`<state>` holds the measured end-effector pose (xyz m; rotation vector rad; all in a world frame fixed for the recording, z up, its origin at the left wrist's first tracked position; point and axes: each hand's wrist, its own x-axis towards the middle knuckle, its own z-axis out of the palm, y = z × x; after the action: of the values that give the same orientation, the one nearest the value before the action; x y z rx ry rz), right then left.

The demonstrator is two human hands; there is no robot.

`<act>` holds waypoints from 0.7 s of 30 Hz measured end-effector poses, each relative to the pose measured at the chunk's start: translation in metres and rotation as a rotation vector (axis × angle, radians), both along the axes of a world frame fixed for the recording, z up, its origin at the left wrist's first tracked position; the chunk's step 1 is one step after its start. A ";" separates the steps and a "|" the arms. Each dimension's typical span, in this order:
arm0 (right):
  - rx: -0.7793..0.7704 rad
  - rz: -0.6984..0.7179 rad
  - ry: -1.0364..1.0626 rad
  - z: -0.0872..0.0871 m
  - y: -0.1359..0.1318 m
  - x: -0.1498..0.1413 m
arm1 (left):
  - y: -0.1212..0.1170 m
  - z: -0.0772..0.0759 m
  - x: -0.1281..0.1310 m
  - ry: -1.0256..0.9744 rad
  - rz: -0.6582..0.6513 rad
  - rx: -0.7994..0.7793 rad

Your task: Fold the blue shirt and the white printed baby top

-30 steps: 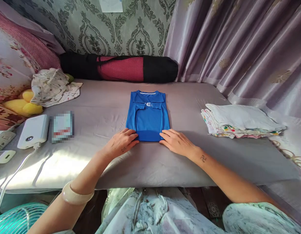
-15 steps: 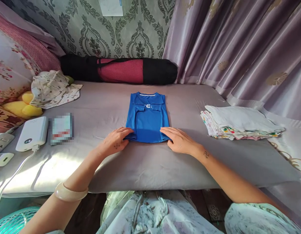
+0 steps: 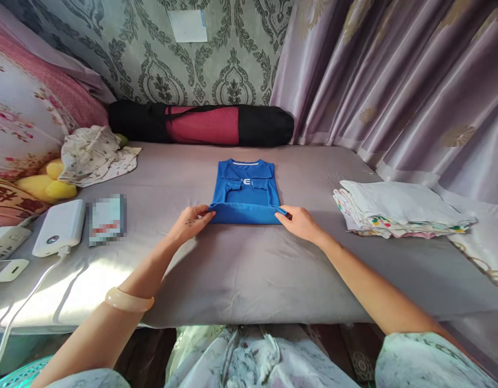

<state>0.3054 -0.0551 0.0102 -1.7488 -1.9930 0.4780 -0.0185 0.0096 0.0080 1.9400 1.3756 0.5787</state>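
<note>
A blue shirt (image 3: 244,186) lies in the middle of the grey sheet, its sides and sleeves folded inward and its collar at the far end. Part of white lettering shows on its chest between the sleeve ends. The near hem is turned up into a flat band across the front. My left hand (image 3: 192,222) pinches the left end of this band between thumb and fingers. At the band's right end, my right hand (image 3: 299,222) grips the other corner the same way.
On the right lies a stack of folded white cloths (image 3: 402,207). A power bank (image 3: 60,229) with a cable sits at left, near a blurred packet (image 3: 107,218). A crumpled cloth (image 3: 99,153) and a yellow plush (image 3: 50,183) lie behind. A black and red bag (image 3: 202,125) lines the wall.
Both hands have lifted the shirt's near hem and turned it away from me, making a folded band. The view has tilted slightly upward.
</note>
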 end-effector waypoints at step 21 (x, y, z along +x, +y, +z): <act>-0.088 -0.235 -0.403 -0.008 0.011 -0.016 | 0.012 -0.015 0.017 0.406 0.221 0.159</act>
<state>0.2894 -0.0442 0.0017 -2.2440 -2.0048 0.1430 -0.0016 0.0215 -0.0068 2.1286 1.8629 0.4182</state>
